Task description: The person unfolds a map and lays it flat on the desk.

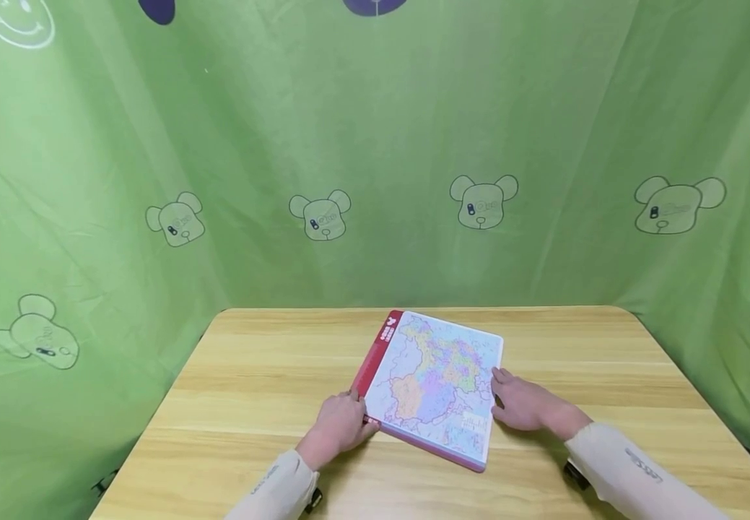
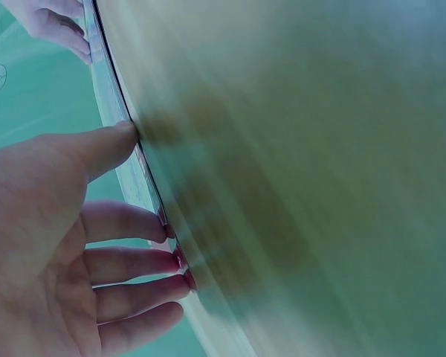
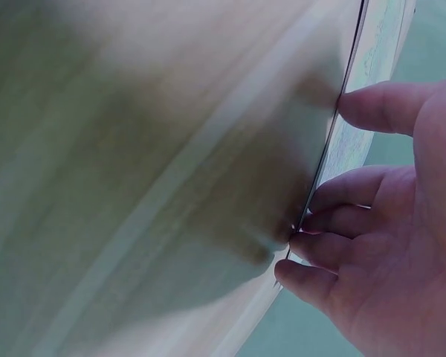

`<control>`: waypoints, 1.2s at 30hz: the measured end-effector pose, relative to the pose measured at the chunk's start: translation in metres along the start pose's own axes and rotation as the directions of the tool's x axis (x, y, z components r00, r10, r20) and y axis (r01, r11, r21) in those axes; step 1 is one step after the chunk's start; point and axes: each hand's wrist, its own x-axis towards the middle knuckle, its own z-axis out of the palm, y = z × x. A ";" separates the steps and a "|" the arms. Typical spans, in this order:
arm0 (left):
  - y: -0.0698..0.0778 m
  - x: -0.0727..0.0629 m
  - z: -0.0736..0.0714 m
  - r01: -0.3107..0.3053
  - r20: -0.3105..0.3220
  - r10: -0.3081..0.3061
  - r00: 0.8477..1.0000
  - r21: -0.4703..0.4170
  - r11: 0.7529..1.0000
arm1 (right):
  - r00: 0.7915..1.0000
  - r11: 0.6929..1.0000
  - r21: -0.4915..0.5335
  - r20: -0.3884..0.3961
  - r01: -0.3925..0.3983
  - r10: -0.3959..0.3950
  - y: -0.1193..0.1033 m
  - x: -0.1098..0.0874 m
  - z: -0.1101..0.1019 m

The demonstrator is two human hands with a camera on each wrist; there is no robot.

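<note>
A flat map board (image 1: 436, 379) lies at an angle on the wooden table, its printed map facing up and a red strip (image 1: 375, 357) along its left side. My left hand (image 1: 342, 421) touches the near left corner, thumb and fingers lightly bent against the edge. On the opposite side, my right hand (image 1: 524, 403) rests its fingertips along the right edge. From the left wrist, the thumb (image 2: 108, 151) and several fingers meet the board's thin edge. The right wrist view likewise has the right thumb (image 3: 379, 106) and fingers touching a narrow visible band of the map.
The light wood table (image 1: 238, 404) extends on both sides of the board. A green curtain (image 1: 381, 260) with bear-head outlines hangs behind the table and around its sides.
</note>
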 end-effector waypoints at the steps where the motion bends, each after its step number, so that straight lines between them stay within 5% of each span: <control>1: 0.001 0.000 0.000 0.001 0.002 -0.001 1.000 0.002 1.000 | 1.000 1.000 0.001 -0.003 -0.001 0.001 0.000 0.000 0.000; 36: 0.000 -0.003 -0.004 0.005 -0.014 -0.005 1.000 -0.010 1.000 | 1.000 1.000 -0.014 -0.009 -0.020 0.020 0.000 0.003 0.003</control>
